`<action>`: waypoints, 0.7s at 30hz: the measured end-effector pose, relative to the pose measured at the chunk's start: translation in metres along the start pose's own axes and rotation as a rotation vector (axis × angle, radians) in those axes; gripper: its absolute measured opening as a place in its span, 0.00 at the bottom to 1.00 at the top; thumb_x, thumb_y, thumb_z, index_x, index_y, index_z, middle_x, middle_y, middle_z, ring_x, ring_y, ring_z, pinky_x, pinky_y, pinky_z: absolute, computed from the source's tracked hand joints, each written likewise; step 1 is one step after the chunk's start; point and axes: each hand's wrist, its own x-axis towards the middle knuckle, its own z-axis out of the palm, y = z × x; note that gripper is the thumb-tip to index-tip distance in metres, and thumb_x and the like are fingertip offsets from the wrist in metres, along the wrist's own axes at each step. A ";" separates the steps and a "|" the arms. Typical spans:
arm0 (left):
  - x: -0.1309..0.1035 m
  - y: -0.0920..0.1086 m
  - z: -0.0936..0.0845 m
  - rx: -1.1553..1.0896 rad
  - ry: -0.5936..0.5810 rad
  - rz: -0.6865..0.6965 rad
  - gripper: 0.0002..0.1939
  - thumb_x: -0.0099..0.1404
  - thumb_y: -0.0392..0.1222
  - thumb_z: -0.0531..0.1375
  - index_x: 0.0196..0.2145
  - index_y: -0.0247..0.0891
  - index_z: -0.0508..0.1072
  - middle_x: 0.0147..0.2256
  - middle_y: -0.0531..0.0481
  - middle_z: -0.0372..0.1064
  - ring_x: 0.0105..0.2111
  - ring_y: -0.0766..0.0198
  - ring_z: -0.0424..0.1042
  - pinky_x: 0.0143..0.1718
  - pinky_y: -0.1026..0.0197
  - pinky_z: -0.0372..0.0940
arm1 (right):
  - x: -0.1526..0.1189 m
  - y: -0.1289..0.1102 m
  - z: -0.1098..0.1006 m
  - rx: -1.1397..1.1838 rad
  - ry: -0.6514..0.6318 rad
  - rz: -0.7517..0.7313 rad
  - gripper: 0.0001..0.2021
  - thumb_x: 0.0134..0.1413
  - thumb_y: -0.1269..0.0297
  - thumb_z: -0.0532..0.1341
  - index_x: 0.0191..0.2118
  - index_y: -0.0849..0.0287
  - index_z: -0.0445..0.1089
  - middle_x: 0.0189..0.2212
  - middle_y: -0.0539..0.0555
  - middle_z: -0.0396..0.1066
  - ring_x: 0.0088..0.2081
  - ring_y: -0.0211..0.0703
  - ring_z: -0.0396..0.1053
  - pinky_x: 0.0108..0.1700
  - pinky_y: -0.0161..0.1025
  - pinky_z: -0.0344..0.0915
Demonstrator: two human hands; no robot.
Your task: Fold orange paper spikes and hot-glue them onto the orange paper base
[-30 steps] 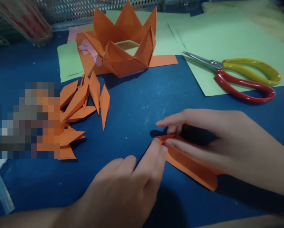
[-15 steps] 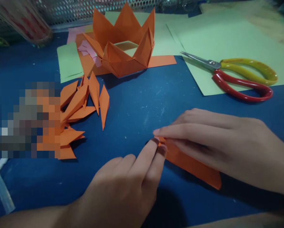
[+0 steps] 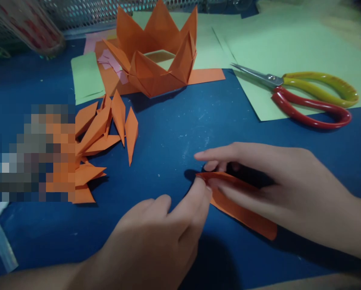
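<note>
An orange paper strip (image 3: 243, 213) with a folded left end lies slantwise on the blue table. My left hand (image 3: 168, 229) pinches that end between thumb and fingertips. My right hand (image 3: 277, 185) reaches over the strip from the right, its thumb laid along the paper and its curled fingers just behind the upper edge. The right index finger is stretched out, lifted off the paper. Part of the strip is hidden under the right thumb and palm. To the left lies a pile of folded orange paper pieces (image 3: 98, 121), long and pointed.
An orange folded-paper ring with pointed petals (image 3: 160, 36) stands at the back. Scissors (image 3: 277, 80) with yellow and red handles rest partly on green paper sheets (image 3: 289, 44). Small green papers (image 3: 86, 76), a clear container (image 3: 29, 24) and a perforated metal basket (image 3: 89, 14) are at the back left.
My right index finger has lifted from the strip's folded end, and the right fingers have spread apart. My left hand keeps its pinch at nearly the same place.
</note>
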 end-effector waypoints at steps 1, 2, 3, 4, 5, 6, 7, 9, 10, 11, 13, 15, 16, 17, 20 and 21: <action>0.000 0.000 0.000 0.003 -0.003 0.005 0.24 0.65 0.32 0.47 0.57 0.32 0.66 0.58 0.46 0.63 0.28 0.66 0.73 0.27 0.60 0.65 | 0.001 0.000 0.000 0.016 -0.010 0.012 0.14 0.57 0.67 0.57 0.48 0.51 0.71 0.38 0.48 0.77 0.36 0.37 0.75 0.38 0.32 0.73; 0.000 0.000 0.000 0.013 -0.001 0.005 0.24 0.64 0.31 0.47 0.57 0.32 0.65 0.59 0.46 0.63 0.28 0.66 0.73 0.27 0.60 0.64 | 0.002 0.000 0.000 0.026 -0.031 0.023 0.14 0.56 0.67 0.58 0.48 0.51 0.71 0.38 0.48 0.77 0.35 0.37 0.75 0.37 0.31 0.73; 0.000 0.000 0.001 0.027 0.000 0.003 0.25 0.64 0.31 0.47 0.58 0.32 0.65 0.58 0.46 0.64 0.29 0.66 0.73 0.27 0.60 0.64 | 0.003 0.000 -0.001 0.038 -0.045 0.031 0.15 0.54 0.68 0.58 0.48 0.52 0.71 0.37 0.48 0.77 0.34 0.36 0.75 0.36 0.30 0.73; 0.000 0.000 0.000 0.039 0.000 0.006 0.24 0.64 0.31 0.48 0.57 0.31 0.65 0.58 0.46 0.64 0.29 0.65 0.73 0.27 0.60 0.64 | 0.004 0.000 -0.001 0.051 -0.050 0.042 0.15 0.53 0.69 0.59 0.47 0.51 0.71 0.36 0.47 0.77 0.33 0.35 0.75 0.35 0.30 0.73; 0.000 0.000 0.000 0.049 -0.005 0.014 0.24 0.64 0.32 0.48 0.57 0.31 0.65 0.58 0.45 0.65 0.30 0.65 0.73 0.27 0.60 0.64 | 0.005 0.001 -0.002 0.067 -0.053 0.058 0.16 0.52 0.70 0.59 0.47 0.51 0.71 0.35 0.46 0.77 0.32 0.34 0.74 0.35 0.29 0.72; 0.000 -0.001 0.000 0.056 -0.015 0.020 0.25 0.64 0.32 0.48 0.57 0.31 0.65 0.57 0.45 0.65 0.30 0.64 0.73 0.27 0.60 0.64 | 0.005 0.001 -0.002 0.086 -0.051 0.070 0.16 0.52 0.70 0.59 0.47 0.50 0.71 0.34 0.46 0.77 0.32 0.34 0.74 0.35 0.29 0.72; 0.001 -0.001 0.000 0.058 -0.027 0.022 0.25 0.64 0.32 0.48 0.58 0.31 0.65 0.58 0.45 0.64 0.30 0.64 0.73 0.27 0.60 0.64 | 0.005 0.001 -0.002 0.105 -0.050 0.085 0.16 0.52 0.70 0.59 0.46 0.50 0.72 0.33 0.45 0.76 0.32 0.33 0.74 0.35 0.29 0.71; 0.001 -0.002 0.000 0.058 -0.033 0.029 0.25 0.64 0.33 0.47 0.58 0.32 0.65 0.58 0.46 0.64 0.28 0.65 0.72 0.25 0.59 0.63 | 0.005 0.001 -0.002 0.142 -0.055 0.107 0.15 0.52 0.70 0.59 0.46 0.51 0.72 0.33 0.46 0.76 0.31 0.33 0.73 0.33 0.29 0.71; 0.002 -0.002 -0.001 0.062 -0.036 0.031 0.25 0.64 0.34 0.47 0.58 0.33 0.65 0.58 0.47 0.64 0.27 0.65 0.71 0.25 0.59 0.62 | 0.005 0.001 -0.002 0.153 -0.059 0.113 0.14 0.52 0.69 0.59 0.46 0.51 0.72 0.32 0.46 0.76 0.30 0.33 0.73 0.33 0.29 0.70; 0.002 -0.002 -0.001 0.070 -0.036 0.032 0.25 0.64 0.34 0.47 0.58 0.34 0.65 0.58 0.47 0.64 0.26 0.65 0.70 0.24 0.58 0.61 | 0.004 0.002 -0.002 0.155 -0.063 0.106 0.14 0.53 0.68 0.59 0.46 0.51 0.72 0.32 0.46 0.76 0.30 0.33 0.72 0.32 0.29 0.70; 0.003 -0.002 -0.002 0.092 -0.039 0.045 0.25 0.64 0.34 0.47 0.57 0.34 0.66 0.58 0.47 0.64 0.25 0.65 0.68 0.23 0.58 0.60 | 0.004 0.003 -0.001 0.131 -0.067 0.059 0.14 0.54 0.68 0.59 0.46 0.51 0.71 0.33 0.46 0.75 0.31 0.33 0.72 0.32 0.29 0.69; 0.004 -0.002 -0.003 0.106 -0.041 0.060 0.24 0.64 0.33 0.48 0.56 0.33 0.67 0.57 0.47 0.66 0.24 0.65 0.67 0.22 0.58 0.60 | 0.003 0.006 0.000 0.082 -0.060 -0.020 0.14 0.56 0.70 0.58 0.46 0.50 0.70 0.34 0.47 0.75 0.33 0.33 0.72 0.34 0.30 0.70; 0.004 -0.002 -0.003 0.099 -0.031 0.065 0.23 0.64 0.33 0.48 0.55 0.32 0.68 0.56 0.46 0.67 0.23 0.65 0.67 0.22 0.58 0.60 | 0.002 0.007 0.000 0.058 -0.058 -0.064 0.14 0.57 0.70 0.57 0.47 0.49 0.70 0.35 0.47 0.74 0.35 0.34 0.72 0.35 0.30 0.70; 0.005 -0.002 -0.003 0.085 -0.016 0.066 0.22 0.64 0.33 0.48 0.55 0.32 0.68 0.55 0.46 0.68 0.23 0.65 0.67 0.22 0.58 0.61 | 0.001 0.008 0.000 0.037 -0.057 -0.109 0.14 0.58 0.71 0.56 0.47 0.49 0.69 0.35 0.47 0.74 0.36 0.34 0.72 0.36 0.30 0.70; 0.005 -0.003 -0.002 0.034 0.039 0.034 0.20 0.66 0.34 0.48 0.53 0.32 0.69 0.51 0.47 0.71 0.25 0.64 0.70 0.23 0.59 0.63 | -0.001 0.013 -0.002 -0.014 -0.069 -0.221 0.15 0.61 0.71 0.53 0.49 0.49 0.67 0.36 0.48 0.74 0.38 0.35 0.71 0.35 0.31 0.69; 0.005 -0.004 -0.002 0.024 0.057 0.018 0.20 0.67 0.34 0.47 0.53 0.32 0.69 0.51 0.47 0.72 0.25 0.64 0.70 0.24 0.58 0.64 | -0.002 0.015 -0.003 -0.029 -0.078 -0.245 0.15 0.61 0.72 0.52 0.50 0.49 0.67 0.36 0.48 0.73 0.38 0.35 0.71 0.35 0.31 0.69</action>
